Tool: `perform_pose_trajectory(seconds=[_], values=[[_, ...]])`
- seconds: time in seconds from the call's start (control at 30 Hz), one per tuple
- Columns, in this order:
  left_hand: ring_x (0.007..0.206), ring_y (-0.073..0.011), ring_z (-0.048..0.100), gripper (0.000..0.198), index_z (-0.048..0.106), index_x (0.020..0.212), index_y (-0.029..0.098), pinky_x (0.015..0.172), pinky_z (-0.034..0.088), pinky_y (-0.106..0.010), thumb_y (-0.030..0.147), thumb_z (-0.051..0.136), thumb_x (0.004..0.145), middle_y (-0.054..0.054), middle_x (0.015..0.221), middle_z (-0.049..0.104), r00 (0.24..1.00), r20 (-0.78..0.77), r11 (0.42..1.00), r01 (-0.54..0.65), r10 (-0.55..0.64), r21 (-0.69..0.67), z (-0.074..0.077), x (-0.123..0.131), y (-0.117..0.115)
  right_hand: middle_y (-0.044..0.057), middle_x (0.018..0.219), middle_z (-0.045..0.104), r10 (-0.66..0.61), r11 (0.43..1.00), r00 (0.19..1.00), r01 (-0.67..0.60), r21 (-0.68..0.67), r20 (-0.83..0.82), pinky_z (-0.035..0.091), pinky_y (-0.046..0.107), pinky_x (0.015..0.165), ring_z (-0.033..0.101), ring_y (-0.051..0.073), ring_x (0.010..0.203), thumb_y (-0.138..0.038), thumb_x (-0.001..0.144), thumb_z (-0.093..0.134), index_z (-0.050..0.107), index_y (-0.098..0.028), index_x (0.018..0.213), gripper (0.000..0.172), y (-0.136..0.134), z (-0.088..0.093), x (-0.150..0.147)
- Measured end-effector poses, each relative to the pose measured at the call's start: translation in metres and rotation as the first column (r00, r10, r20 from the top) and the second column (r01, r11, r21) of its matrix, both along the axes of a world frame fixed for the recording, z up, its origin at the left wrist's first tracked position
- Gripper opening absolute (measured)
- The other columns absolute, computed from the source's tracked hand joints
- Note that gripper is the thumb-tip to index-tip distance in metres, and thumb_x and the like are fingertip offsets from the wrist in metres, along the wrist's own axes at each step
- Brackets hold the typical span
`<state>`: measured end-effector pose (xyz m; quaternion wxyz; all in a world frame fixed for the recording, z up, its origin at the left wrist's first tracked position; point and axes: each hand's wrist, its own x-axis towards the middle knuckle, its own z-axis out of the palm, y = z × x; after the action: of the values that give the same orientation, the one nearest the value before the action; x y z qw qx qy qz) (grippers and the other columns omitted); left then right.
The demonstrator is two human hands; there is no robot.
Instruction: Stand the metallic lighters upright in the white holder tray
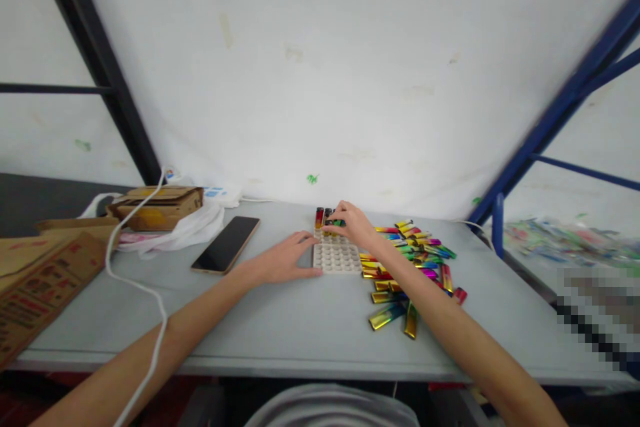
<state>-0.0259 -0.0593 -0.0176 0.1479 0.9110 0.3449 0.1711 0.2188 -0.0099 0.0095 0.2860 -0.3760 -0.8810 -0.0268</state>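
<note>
A white tray [337,258] with rows of round holes lies on the table in front of me. Several shiny, dark-topped lighters [319,218] stand upright at its far end. My right hand [353,223] is over that far end, its fingertips pinched on what looks like a lighter, mostly hidden by the fingers. At the tray's left edge rests my left hand [283,259], thumb and fingers spread, the thumb by the near corner. To the right of the tray lies a loose pile of metallic, many-coloured lighters [389,315], partly behind my right forearm.
A phone [226,245] lies left of my left hand. Beyond it are a white plastic bag [193,233], an opened cardboard box [160,208] and a larger carton [50,287]. A white cable [159,307] hangs across my left forearm. Blue metal bars [565,107] stand at right.
</note>
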Motion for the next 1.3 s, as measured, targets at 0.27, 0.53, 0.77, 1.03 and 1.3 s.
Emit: perform_pose_trajectory(seconds=[0.27, 0.53, 0.77, 1.03, 1.3], values=[[0.132, -0.0288, 0.049, 0.068, 0.05, 0.139, 0.02, 0.117, 0.035, -0.041, 0.065, 0.06, 0.09, -0.013, 0.14, 0.051, 1.0, -0.021, 1.0, -0.015, 0.015, -0.001, 0.001, 0.001, -0.001, 0.01, 0.101, 0.066, -0.104, 0.989, 0.973, 0.079, 0.124, 0.208, 0.037, 0.034, 0.085, 0.058, 0.023, 0.094, -0.043, 0.094, 0.067, 0.07, -0.019, 0.111, 0.029, 0.001, 0.01, -0.008], [0.13, -0.0298, 0.052, 0.066, 0.052, 0.138, 0.021, 0.116, 0.037, -0.042, 0.064, 0.062, 0.088, -0.012, 0.138, 0.054, 0.999, 0.028, 1.0, -0.021, 0.021, 0.008, 0.0, 0.003, -0.001, 0.002, 0.078, 0.061, -0.142, 0.99, 0.974, 0.137, -0.039, -0.178, 0.041, 0.029, 0.076, 0.055, 0.017, 0.071, -0.043, 0.098, 0.055, 0.068, -0.019, 0.109, 0.029, -0.021, 0.054, 0.053], [0.129, -0.03, 0.053, 0.067, 0.053, 0.137, 0.021, 0.116, 0.038, -0.042, 0.063, 0.063, 0.086, -0.012, 0.137, 0.055, 0.999, 0.021, 0.999, -0.034, 0.034, 0.019, -0.001, 0.003, 0.0, 0.007, 0.095, 0.073, -0.018, 0.916, 1.0, 0.023, -0.401, 0.017, 0.048, 0.036, 0.085, 0.064, 0.024, 0.088, -0.048, 0.091, 0.063, 0.076, -0.023, 0.1, 0.029, -0.064, 0.038, 0.109], [0.131, -0.0316, 0.053, 0.073, 0.054, 0.135, 0.02, 0.116, 0.038, -0.043, 0.065, 0.069, 0.08, -0.013, 0.138, 0.055, 0.998, 0.01, 0.997, -0.07, 0.069, 0.045, -0.005, 0.005, 0.001, 0.008, 0.117, 0.071, 0.002, 0.886, 0.996, 0.041, -0.462, 0.091, 0.042, 0.045, 0.105, 0.061, 0.029, 0.116, -0.046, 0.088, 0.069, 0.077, -0.027, 0.107, 0.028, -0.083, 0.027, 0.132], [0.126, -0.0323, 0.056, 0.068, 0.058, 0.13, 0.02, 0.113, 0.041, -0.044, 0.066, 0.068, 0.08, -0.013, 0.135, 0.058, 0.992, 0.026, 0.992, -0.121, 0.12, 0.046, -0.005, 0.01, 0.0, 0.007, 0.104, 0.072, 0.006, 0.873, 0.995, 0.043, -0.486, 0.098, 0.047, 0.04, 0.094, 0.064, 0.025, 0.099, -0.044, 0.094, 0.061, 0.075, -0.023, 0.096, 0.025, -0.089, 0.024, 0.13]])
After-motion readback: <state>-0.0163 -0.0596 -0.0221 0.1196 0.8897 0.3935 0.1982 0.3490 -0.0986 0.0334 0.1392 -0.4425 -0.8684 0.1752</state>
